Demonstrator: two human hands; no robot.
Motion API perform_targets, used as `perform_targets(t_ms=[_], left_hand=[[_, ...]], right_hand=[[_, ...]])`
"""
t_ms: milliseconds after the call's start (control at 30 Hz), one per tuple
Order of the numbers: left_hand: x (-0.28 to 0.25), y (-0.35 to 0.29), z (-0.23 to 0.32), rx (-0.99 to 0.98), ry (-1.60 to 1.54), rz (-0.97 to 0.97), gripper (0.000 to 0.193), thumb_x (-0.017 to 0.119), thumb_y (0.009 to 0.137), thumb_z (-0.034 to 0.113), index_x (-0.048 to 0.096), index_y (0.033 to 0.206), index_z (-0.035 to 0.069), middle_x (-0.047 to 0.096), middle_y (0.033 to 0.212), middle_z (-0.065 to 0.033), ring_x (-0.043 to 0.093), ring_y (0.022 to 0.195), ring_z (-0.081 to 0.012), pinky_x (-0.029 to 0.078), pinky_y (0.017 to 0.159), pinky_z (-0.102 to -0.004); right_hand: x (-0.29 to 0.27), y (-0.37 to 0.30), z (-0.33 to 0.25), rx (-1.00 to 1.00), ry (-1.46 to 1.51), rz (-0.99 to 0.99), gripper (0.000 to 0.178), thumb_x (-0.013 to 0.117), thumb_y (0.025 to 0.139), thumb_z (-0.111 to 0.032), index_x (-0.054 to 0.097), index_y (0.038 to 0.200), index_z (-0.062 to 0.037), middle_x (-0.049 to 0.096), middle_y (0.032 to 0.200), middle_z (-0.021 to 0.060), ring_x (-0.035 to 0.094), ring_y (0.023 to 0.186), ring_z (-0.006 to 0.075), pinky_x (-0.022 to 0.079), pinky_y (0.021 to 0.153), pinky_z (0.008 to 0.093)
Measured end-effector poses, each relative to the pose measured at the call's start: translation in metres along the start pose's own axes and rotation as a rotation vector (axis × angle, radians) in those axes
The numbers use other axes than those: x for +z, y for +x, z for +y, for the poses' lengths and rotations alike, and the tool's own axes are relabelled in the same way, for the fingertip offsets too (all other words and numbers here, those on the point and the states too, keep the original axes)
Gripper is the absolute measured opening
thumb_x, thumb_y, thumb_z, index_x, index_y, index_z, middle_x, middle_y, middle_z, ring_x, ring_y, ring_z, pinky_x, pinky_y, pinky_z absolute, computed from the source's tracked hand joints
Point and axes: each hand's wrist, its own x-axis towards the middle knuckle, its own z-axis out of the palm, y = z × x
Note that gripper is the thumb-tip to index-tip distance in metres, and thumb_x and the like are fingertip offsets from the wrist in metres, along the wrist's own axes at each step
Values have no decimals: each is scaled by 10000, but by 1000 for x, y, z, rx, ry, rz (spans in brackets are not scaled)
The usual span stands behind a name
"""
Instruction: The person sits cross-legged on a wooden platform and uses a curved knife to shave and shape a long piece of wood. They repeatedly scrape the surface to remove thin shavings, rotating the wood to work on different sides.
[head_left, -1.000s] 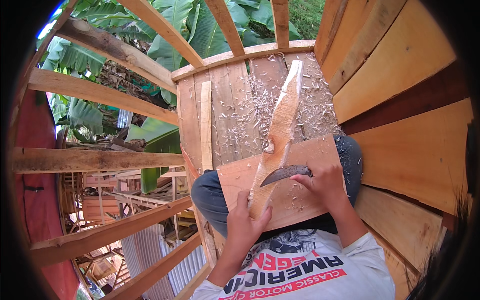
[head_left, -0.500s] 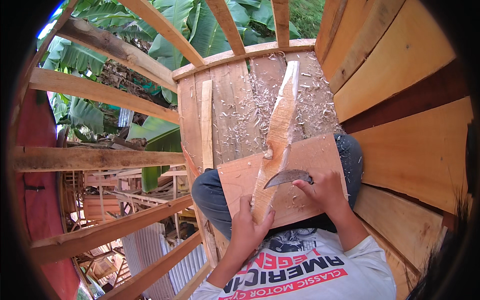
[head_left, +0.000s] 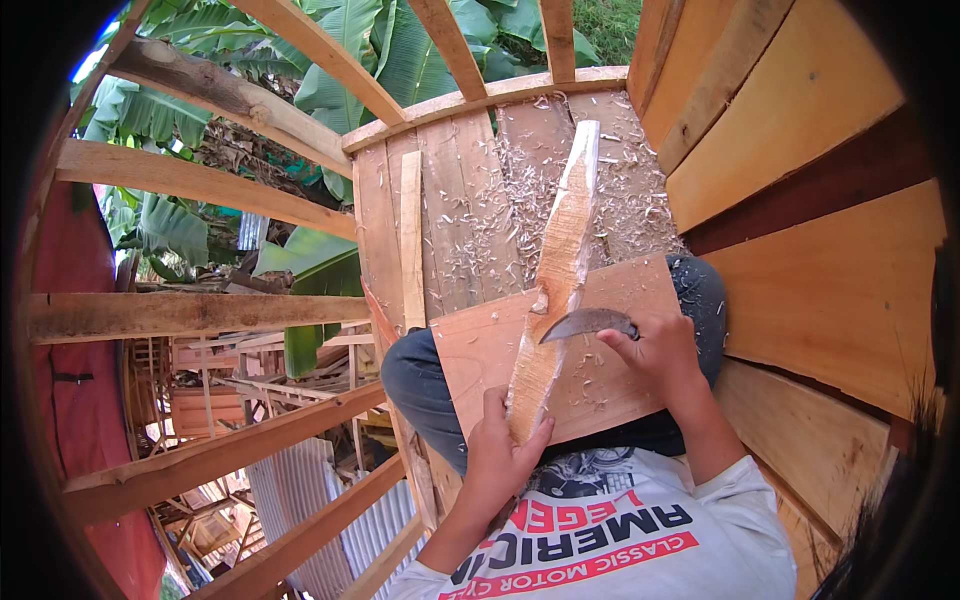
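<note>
My left hand grips the near end of a long, rough-cut piece of wood, thumb on one side and fingers on the other. The piece slants away from me, narrowing toward its pale far end, with a knot partway along its left edge. My right hand is closed round the handle of a curved knife; the handle is mostly hidden in my fist. Its dark blade points left and lies over or against the wood just below the knot. Under both is a flat wooden board resting across my lap.
Pale shavings are scattered over the plank floor. A narrow wooden strip lies at the left. Slatted rails border the left and far sides; a plank wall closes the right. Banana leaves hang beyond.
My right hand and the knife have moved slightly away from me and to the right, the blade shifting up along the wood. The left hand keeps its grip on the wood.
</note>
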Motion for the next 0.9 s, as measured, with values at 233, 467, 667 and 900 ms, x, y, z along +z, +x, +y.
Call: perform_targets(t_ms=[233, 467, 667, 900], left_hand=[[-2, -6, 23, -77, 41, -64, 516, 674, 807, 245, 400, 1151, -24, 627, 845, -284, 655, 769, -409, 509, 636, -410], [5, -6, 3, -76, 34, -65, 535, 672, 811, 248, 384, 1167, -28, 621, 849, -293, 649, 758, -416, 503, 630, -412], [-1, -1, 14, -90, -56, -53, 525, 675, 809, 218, 386, 1170, -30, 628, 865, -277, 661, 809, -385, 506, 665, -390], [-8, -5, 24, -214, -110, -96, 502, 663, 816, 202, 393, 1175, -22, 634, 853, -262, 666, 805, -381, 509, 676, -385]], right_hand=[[10, -8, 3, -72, -27, 3, 601, 612, 748, -618, 598, 590, -39, 560, 532, 146, 601, 527, 325, 463, 479, 401], [3, 6, 7, -15, -2, 16, 593, 617, 750, -608, 608, 592, -37, 559, 530, 147, 602, 526, 322, 464, 476, 400], [8, -12, -9, -131, 81, -70, 582, 629, 741, -602, 605, 590, -41, 549, 522, 143, 589, 507, 326, 446, 465, 405], [12, 3, -3, -190, -62, -3, 597, 628, 732, -616, 580, 567, -45, 536, 503, 131, 580, 495, 324, 432, 451, 391]])
